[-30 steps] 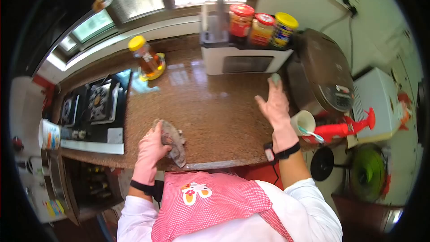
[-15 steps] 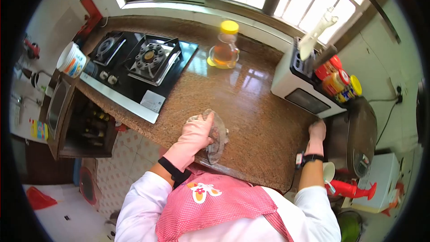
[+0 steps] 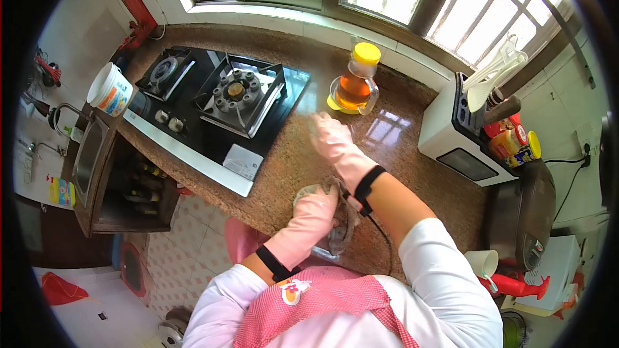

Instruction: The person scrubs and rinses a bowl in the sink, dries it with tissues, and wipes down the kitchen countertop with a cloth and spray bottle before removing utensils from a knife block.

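Observation:
My left hand (image 3: 311,214), in a pink glove, is closed on a grey-brown rag (image 3: 345,229) at the front edge of the granite counter (image 3: 277,167). Part of that rag is bunched under the fingers. Farther up the counter, my right hand (image 3: 335,145), also gloved in pink, reaches across in front of the left. Its fingers are smeared by motion, so their pose is unclear. Just beyond them stands a glass oil jug (image 3: 354,87) with a yellow lid and amber liquid inside; my right hand appears apart from it.
A black gas stove (image 3: 187,113) lies to the left, with a white bucket (image 3: 111,90) at its far corner. On the right are a white utensil holder (image 3: 451,132), several jars (image 3: 512,142) and a dark appliance (image 3: 525,212). A sink (image 3: 90,154) is at far left.
My right hand has swung from beside the utensil holder leftward and away, toward the oil jug. My left hand keeps hold of the rag. The head view has shifted.

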{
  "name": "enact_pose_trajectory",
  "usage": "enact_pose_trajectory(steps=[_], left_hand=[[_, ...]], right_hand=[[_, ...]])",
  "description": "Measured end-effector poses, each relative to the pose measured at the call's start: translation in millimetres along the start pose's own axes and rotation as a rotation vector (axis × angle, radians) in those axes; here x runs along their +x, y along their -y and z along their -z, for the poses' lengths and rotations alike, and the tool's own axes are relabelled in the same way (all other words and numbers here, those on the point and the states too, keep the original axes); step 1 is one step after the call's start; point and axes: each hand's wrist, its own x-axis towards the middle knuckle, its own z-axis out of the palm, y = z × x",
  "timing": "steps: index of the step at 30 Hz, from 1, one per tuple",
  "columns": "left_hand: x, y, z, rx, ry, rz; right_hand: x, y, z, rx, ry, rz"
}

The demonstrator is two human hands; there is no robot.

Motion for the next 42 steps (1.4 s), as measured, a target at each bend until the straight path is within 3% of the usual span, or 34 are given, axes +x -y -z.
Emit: enact_pose_trajectory(steps=[5,8,11,12,13,19,22,27,29,30,31,33,37,39,40,42], left_hand=[[1.1,10.4,-8.8,-0.116,-0.021,0.032],[1.7,16.4,-13.4,-0.146,-0.168,-0.086],[3.9,18.7,-19.1,-0.094,-0.192,-0.078],[4.1,18.4,-15.9,-0.071,-0.186,-0.098],[5.5,17.4,-14.4,-0.061,-0.167,-0.106],[6.6,12.5,-4.0,-0.006,-0.019,-0.05],[10.2,18.1,-14.1,0.018,-0.095,-0.091],[9.3,7.0,3.6,0.079,0.007,-0.039],[8.7,3.6,7.7,0.11,0.044,-0.014],[10.0,1.2,10.0,0.137,0.068,-0.001],[11.8,-0.1,10.3,0.144,0.067,0.002],[12.6,-0.3,9.1,0.164,0.072,0.007],[13.9,-5.5,15.9,0.161,0.129,0.042],[12.6,-11.8,24.9,0.152,0.169,0.066],[10.2,-13.5,27.3,0.147,0.19,0.08],[9.8,-10.8,22.8,0.165,0.146,0.065]], right_hand=[[38.3,18.0,-15.7,-0.059,0.021,0.017],[48.0,13.7,-20.1,-0.107,0.028,0.021],[56.9,4.3,-40.9,-0.121,0.026,-0.031],[56.5,11.9,-20.2,-0.087,0.207,-0.054],[54.1,11.8,-13.3,-0.058,0.252,-0.021],[23.8,10.0,-1.6,0.022,0.207,-0.015],[-18.5,-1.3,26.8,0.15,0.072,0.032],[-110.9,-53.4,69.0,0.317,-0.254,-0.047],[-143.3,-74.8,101.8,0.395,-0.613,-0.089],[-151.9,-85.7,126.5,0.376,-0.893,-0.001],[-161.1,-86.3,155.9,0.529,-0.967,-0.138],[-166.9,-111.9,197.5,0.496,-1.212,-0.225],[-153.5,-134.5,252.5,0.001,-1.076,-0.503],[-146.1,-137.1,268.7,0.077,-0.823,-0.604],[-138.8,-146.1,269.5,-0.051,-0.837,-0.604],[-139.7,-153.9,285.1,0.03,-0.932,-0.574]])
